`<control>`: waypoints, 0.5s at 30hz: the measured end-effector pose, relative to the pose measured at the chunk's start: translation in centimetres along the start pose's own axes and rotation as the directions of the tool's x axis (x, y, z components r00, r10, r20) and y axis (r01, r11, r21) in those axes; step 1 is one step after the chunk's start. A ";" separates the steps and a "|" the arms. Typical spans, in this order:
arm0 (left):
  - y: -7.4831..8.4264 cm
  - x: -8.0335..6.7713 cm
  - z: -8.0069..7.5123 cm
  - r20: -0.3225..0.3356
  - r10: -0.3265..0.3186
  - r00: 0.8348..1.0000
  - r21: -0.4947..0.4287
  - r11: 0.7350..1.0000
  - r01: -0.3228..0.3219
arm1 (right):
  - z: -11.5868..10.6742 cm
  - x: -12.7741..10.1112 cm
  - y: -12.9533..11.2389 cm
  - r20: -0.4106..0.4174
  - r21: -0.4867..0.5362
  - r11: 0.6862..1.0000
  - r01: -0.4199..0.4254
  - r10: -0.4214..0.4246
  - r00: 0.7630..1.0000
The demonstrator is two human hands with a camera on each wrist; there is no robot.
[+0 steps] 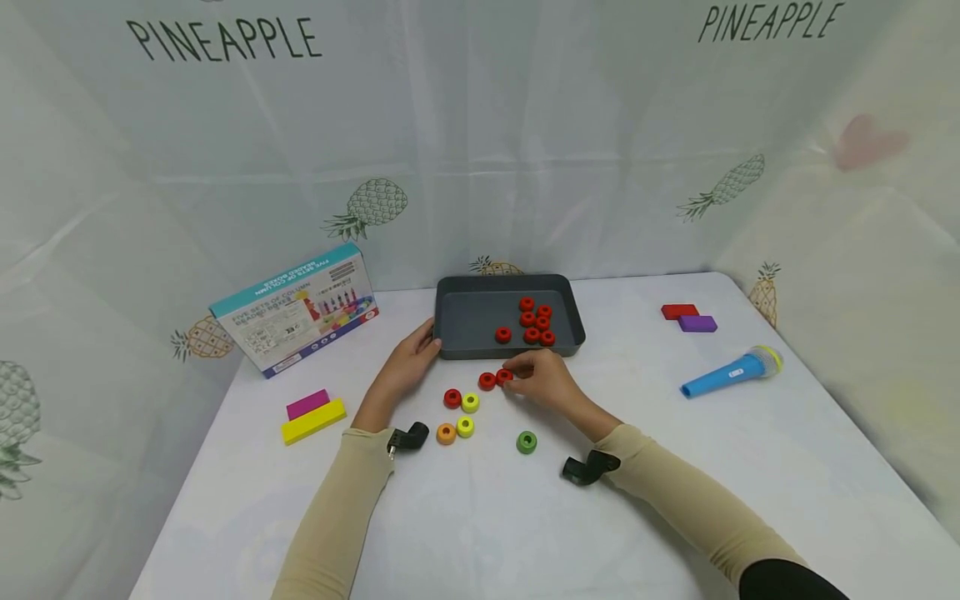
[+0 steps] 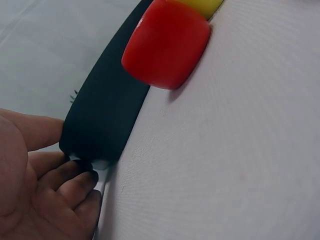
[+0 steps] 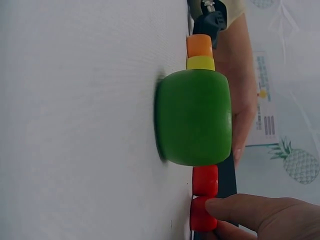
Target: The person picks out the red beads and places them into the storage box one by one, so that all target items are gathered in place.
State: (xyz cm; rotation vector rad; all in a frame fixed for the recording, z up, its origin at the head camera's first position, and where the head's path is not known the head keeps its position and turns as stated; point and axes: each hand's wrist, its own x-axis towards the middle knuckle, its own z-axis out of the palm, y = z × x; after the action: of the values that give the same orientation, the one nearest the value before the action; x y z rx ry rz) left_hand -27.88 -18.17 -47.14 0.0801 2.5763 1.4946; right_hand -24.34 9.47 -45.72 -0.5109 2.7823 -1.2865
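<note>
The pinched red bead point(image 1: 505, 377) is a glossy, squat ring with rounded sides and a dark hole in its top; it is at the centre of the head view, just below the near wall of the dark grey tray point(image 1: 468, 308), right beside a second red bead point(image 1: 487, 382); whether it touches the table point(image 1: 465, 533) or is slightly raised I cannot tell. The tray is a shallow rectangle with rounded corners, a little above the centre of the frame; more red beads point(image 1: 528, 319) lie in its right half.

The right hand point(image 1: 546, 382) is nearly closed, its thumb and a finger pinching the bead; the right wrist view shows this at lower right, with a large green bead point(image 3: 194, 117) in the middle of that frame. The left hand point(image 1: 408, 364) is partly open, its bent fingers and thumb holding the tray's near left corner; this lies at lower left in the left wrist view.

Below the tray in the head view are another red bead point(image 1: 452, 398), two yellow beads point(image 1: 470, 403) and an orange bead point(image 1: 446, 433); a blue toy microphone point(image 1: 723, 375) lies at right.
</note>
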 end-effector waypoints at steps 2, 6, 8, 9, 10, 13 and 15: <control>0.1 0.0 0.0 0.001 0.004 1.000 -0.001 1.000 -0.004 | 0.0 0.0 0.0 -0.002 -0.002 1.000 0.000 0.000 1.000; 0.3 -0.1 0.0 0.000 0.020 1.000 -0.006 1.000 -0.020 | 0.0 0.1 -0.1 -0.007 -0.003 1.000 -0.009 0.009 1.000; 0.4 -0.1 0.0 -0.001 0.022 1.000 -0.007 1.000 -0.022 | 0.0 0.1 -0.2 -0.007 -0.002 1.000 -0.017 0.017 1.000; 0.4 -0.1 -0.1 0.000 0.020 1.000 -0.010 1.000 -0.020 | 0.0 0.1 -0.2 -0.006 -0.002 1.000 -0.020 0.020 1.000; 0.4 -0.1 -0.1 0.002 0.019 1.000 -0.010 1.000 -0.019 | -0.1 0.0 -0.3 -0.004 -0.004 1.000 -0.019 0.019 1.000; 0.3 -0.1 0.0 0.004 0.011 1.000 -0.009 1.000 -0.011 | -0.3 0.0 -0.5 0.002 0.002 1.000 -0.015 0.015 1.000; 0.2 0.0 0.0 0.003 0.007 1.000 -0.011 1.000 -0.007 | -0.6 0.0 -0.8 0.002 0.011 1.000 -0.008 0.008 1.000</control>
State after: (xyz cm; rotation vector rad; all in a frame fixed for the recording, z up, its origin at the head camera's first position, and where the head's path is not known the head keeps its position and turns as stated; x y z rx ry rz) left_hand -27.85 -18.10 -46.94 0.0899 2.5677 1.5098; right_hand -24.23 9.44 -44.74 -0.4999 2.7712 -1.2990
